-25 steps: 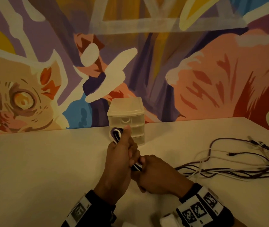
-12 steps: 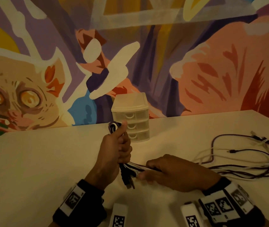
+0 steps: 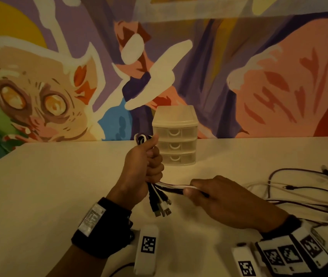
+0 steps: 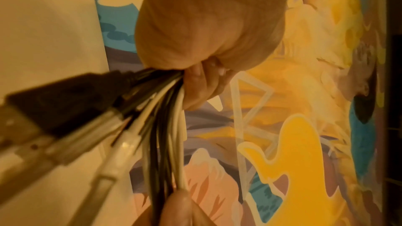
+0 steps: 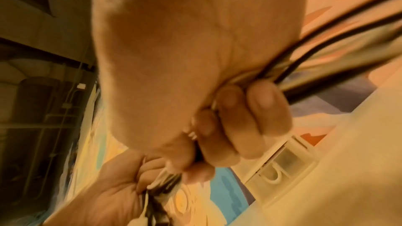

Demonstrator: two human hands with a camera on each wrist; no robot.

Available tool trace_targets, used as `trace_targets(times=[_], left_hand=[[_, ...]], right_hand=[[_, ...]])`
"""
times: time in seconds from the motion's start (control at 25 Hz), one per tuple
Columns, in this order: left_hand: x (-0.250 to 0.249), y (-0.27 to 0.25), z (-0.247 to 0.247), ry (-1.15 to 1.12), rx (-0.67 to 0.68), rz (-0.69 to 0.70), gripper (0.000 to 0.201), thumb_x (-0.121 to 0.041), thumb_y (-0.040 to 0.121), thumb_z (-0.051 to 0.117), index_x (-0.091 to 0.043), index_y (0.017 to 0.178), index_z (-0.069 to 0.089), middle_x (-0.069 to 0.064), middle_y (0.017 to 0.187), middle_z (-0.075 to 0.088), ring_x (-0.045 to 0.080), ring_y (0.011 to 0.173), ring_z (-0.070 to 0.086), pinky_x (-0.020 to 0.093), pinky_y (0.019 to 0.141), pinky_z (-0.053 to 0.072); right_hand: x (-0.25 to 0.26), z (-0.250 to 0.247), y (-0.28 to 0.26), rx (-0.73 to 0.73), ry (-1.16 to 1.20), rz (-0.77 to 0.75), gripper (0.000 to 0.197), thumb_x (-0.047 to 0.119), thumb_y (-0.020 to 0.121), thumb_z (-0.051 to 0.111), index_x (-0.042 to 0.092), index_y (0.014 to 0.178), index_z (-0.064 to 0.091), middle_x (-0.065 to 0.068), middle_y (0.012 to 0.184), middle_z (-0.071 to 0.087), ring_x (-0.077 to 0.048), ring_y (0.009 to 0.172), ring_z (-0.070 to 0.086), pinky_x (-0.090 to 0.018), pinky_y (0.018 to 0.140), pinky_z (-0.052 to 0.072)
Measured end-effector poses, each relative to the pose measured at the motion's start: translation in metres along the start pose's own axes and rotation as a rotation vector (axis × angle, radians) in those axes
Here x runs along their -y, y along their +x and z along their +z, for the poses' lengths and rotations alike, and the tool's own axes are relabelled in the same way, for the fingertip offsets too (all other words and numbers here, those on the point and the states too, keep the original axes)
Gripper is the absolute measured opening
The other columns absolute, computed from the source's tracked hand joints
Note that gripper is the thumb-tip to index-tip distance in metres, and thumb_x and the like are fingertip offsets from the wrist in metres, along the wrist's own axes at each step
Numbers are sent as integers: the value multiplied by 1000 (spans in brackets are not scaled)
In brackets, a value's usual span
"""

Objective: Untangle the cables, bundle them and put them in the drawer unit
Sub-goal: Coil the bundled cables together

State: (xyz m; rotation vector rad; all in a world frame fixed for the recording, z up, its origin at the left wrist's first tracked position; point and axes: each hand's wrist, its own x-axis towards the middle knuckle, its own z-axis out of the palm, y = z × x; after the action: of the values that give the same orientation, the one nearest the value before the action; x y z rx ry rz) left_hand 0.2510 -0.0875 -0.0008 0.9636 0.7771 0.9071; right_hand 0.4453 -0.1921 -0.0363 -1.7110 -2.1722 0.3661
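Note:
My left hand [image 3: 149,164] grips a folded bundle of black and white cables [image 3: 171,187] upright in its fist. A loop of it sticks out above the thumb, and several USB plugs [image 3: 162,206] hang below. My right hand [image 3: 209,193] holds the same cables a little to the right, fingers curled round them [image 5: 245,118]. From there the strands run to a loose tangle [image 3: 303,194] on the table at the right. The left wrist view has the plugs [image 4: 54,114] close up, fanning out of the fist. A small white three-drawer unit [image 3: 176,136] stands behind my left hand, drawers closed.
The white table [image 3: 49,186] reaches back to a painted mural wall. Tagged white wrist devices [image 3: 147,248] sit near the bottom edge. The unit's drawer handle [image 5: 274,174] shows near my right hand's fingers.
My hands have drawn apart: the right slid right along the cables, the left rose and stood the bundle upright, so the USB plugs now hang free below the fist.

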Motion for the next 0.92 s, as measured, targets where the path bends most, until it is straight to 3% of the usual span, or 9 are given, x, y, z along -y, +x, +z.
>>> trace_targets(times=[0.08, 0.2, 0.36, 0.44, 0.52, 0.68, 0.76, 0.84, 0.92], left_hand=[[-4, -2, -3, -24, -43, 29, 59, -45, 105, 62, -23, 55, 37, -6, 52, 25, 7, 40, 19, 21, 38, 15], [-9, -1, -9, -11, -104, 75, 58, -44, 104, 63, -24, 55, 39, -6, 52, 25, 7, 40, 19, 21, 38, 15], [-13, 0, -14, -15, -132, 90, 57, -42, 105, 63, -24, 55, 41, -6, 53, 28, 7, 41, 21, 20, 37, 17], [-13, -2, -13, 18, -150, 98, 56, -42, 105, 62, -23, 57, 41, -6, 53, 29, 7, 41, 22, 21, 38, 18], [-11, -2, -14, 60, -189, 119, 54, -43, 106, 61, -23, 60, 41, -5, 54, 30, 8, 43, 23, 22, 40, 19], [-2, -2, -10, 206, -186, 174, 55, -56, 106, 56, -26, 63, 39, -4, 58, 31, 9, 49, 23, 24, 44, 21], [6, -6, 0, 342, -151, 218, 58, -66, 105, 47, -23, 65, 44, -1, 59, 41, 9, 47, 31, 24, 43, 34], [11, -11, 9, 417, -129, 244, 65, -71, 103, 38, -17, 72, 53, 5, 62, 55, 12, 46, 45, 28, 47, 52], [15, -11, 11, 389, -117, 235, 66, -74, 101, 36, -17, 72, 50, 6, 61, 49, 14, 46, 41, 27, 44, 44]], right_hand=[[6, -3, -3, 71, 120, 35, 63, 77, 99, 26, 25, 85, 59, 3, 73, 64, -8, 67, 59, -26, 69, 49], [-8, -6, -5, 109, 151, 49, 56, 72, 101, 28, 28, 82, 57, 9, 66, 56, -4, 61, 52, -21, 66, 42], [-12, -6, -1, -75, 4, -18, 44, 58, 110, 31, 39, 74, 49, 5, 61, 49, -13, 59, 48, -28, 65, 38], [-16, -8, -2, -106, 64, -17, 47, 65, 105, 34, 31, 81, 56, 8, 64, 57, -10, 59, 53, -24, 61, 39], [-19, -10, -5, -52, 45, -25, 43, 69, 101, 32, 34, 90, 55, 15, 70, 61, -7, 64, 56, -24, 60, 40], [-16, -15, -7, -157, -95, -128, 34, 65, 104, 26, 42, 87, 45, 11, 60, 50, -9, 61, 53, -24, 60, 38], [-15, -21, -8, -255, -62, -142, 28, 59, 107, 32, 50, 83, 43, 12, 59, 51, -7, 61, 55, -20, 60, 39], [-17, -28, -10, -290, -6, -110, 31, 59, 106, 33, 46, 81, 46, 11, 66, 58, -9, 64, 58, -19, 60, 37], [-21, -28, -11, -257, 18, -88, 35, 60, 104, 32, 40, 80, 48, 16, 69, 60, -11, 64, 58, -19, 59, 36]])
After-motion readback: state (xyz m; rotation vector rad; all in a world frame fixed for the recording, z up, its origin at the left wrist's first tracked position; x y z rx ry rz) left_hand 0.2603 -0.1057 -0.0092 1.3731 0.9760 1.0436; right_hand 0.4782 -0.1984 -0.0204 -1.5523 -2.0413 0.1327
